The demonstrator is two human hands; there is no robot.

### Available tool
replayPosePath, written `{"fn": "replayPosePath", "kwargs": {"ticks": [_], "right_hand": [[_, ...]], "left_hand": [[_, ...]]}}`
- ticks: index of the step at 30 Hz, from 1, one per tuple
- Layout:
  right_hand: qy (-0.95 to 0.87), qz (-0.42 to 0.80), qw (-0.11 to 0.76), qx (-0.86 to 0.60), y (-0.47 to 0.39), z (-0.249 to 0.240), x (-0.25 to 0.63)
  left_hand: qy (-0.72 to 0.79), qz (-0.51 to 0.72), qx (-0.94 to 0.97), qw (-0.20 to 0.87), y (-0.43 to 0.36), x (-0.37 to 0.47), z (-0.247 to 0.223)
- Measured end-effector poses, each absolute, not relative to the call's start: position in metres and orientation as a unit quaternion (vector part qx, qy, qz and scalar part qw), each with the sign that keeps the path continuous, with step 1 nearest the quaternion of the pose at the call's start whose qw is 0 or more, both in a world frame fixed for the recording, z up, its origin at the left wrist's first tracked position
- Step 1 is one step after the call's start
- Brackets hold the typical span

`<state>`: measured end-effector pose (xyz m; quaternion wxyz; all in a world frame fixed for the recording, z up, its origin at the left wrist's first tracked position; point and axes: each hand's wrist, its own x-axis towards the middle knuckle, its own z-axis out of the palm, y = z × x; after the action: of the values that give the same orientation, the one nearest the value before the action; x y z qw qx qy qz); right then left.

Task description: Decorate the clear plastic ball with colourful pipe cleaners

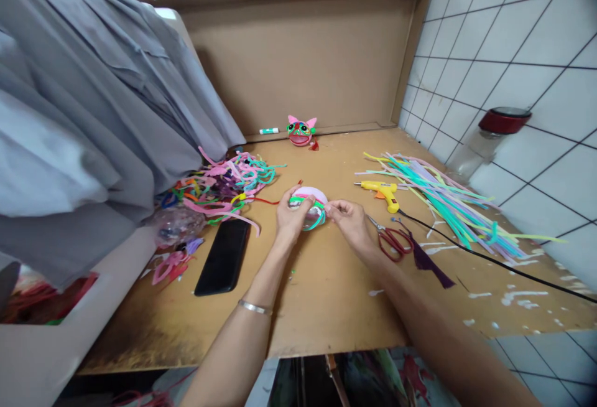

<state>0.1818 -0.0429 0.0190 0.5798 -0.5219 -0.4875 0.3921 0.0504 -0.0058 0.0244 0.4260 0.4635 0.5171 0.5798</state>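
Observation:
My left hand (293, 214) is closed around the left side of a small round craft piece (310, 194). The piece is white on top, with pink, green and teal fuzzy pipe cleaners across its front. At its right edge, the thumb and forefinger of my right hand (346, 215) pinch the end of a pipe cleaner, mostly covered by the fingertips. Close to that hand lie red-handled scissors (394, 244) and a yellow hot glue gun (380, 192). A red pipe cleaner (263, 200) lies left of my left hand.
Tangled pipe cleaners (233, 177) are heaped at left, above a black phone (222, 257). Straight pipe cleaners (438, 195) lie at right, near a dark tassel (429, 264), a black cord (485, 257) and a red-lidded jar (485, 145). A finished-looking animal head (301, 131) and a marker (268, 131) sit at the back.

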Motion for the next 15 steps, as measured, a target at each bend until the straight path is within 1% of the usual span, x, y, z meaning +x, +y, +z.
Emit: {"fn": "replayPosePath", "kwargs": {"ticks": [9, 15], "right_hand": [[-0.428, 0.473, 0.59, -0.496, -0.0384, 0.0161, 0.1829], [-0.447, 0.472, 0.594, -0.473, -0.0383, 0.0171, 0.1824]], "left_hand": [[0.519, 0.583, 0.478, 0.402, -0.0054, 0.052, 0.0213], [0.503, 0.581, 0.487, 0.414, -0.005, 0.0497, 0.0188]]}}
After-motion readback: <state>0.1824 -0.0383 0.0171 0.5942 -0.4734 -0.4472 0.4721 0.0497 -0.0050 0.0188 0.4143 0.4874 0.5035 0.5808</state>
